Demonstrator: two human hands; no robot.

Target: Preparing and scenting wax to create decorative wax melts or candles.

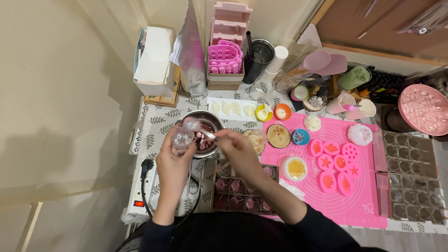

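Observation:
My left hand [173, 158] holds a small clear cup [181, 138] over the near rim of a round metal bowl [208, 116] that has dark red pieces in it. My right hand [238, 150] grips a clear plastic spoon [198, 128] whose tip reaches toward the cup above the bowl. Just below my right wrist lies a clear grid mould tray [235, 195] with dark pink filled cells.
A pink silicone mat [359, 200] to the right carries several small round pink moulds [337, 163] and a white dish of yellow stuff [294, 168]. Clear grid trays [410, 172] lie at far right. A power strip [142, 186] sits at left. Boxes and cups crowd the back.

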